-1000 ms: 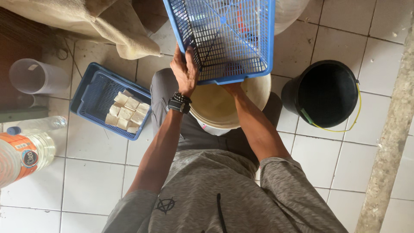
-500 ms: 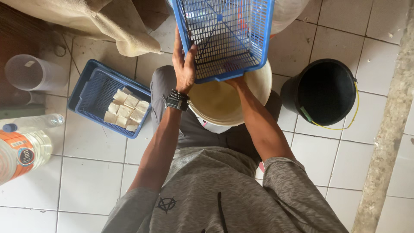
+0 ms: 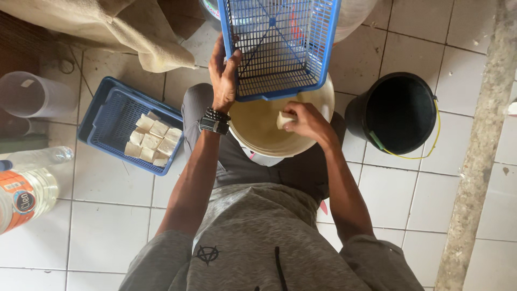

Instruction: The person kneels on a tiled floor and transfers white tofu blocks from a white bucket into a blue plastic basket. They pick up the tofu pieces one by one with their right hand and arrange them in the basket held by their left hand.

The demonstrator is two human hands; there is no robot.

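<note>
Gripping the near left corner of a blue basket (image 3: 280,48) with the left hand (image 3: 223,73), fingers wrapped over its rim, tilting it above a white bucket (image 3: 269,129) of cloudy liquid. Pinching 1 pale cube (image 3: 284,119) in the right hand (image 3: 304,121), fingers closed around it, just over the bucket's liquid. Sitting on the tiled floor (image 3: 107,215): a second blue basket (image 3: 116,121) of similar cubes to the left, a black bucket (image 3: 398,113) to the right.
</note>
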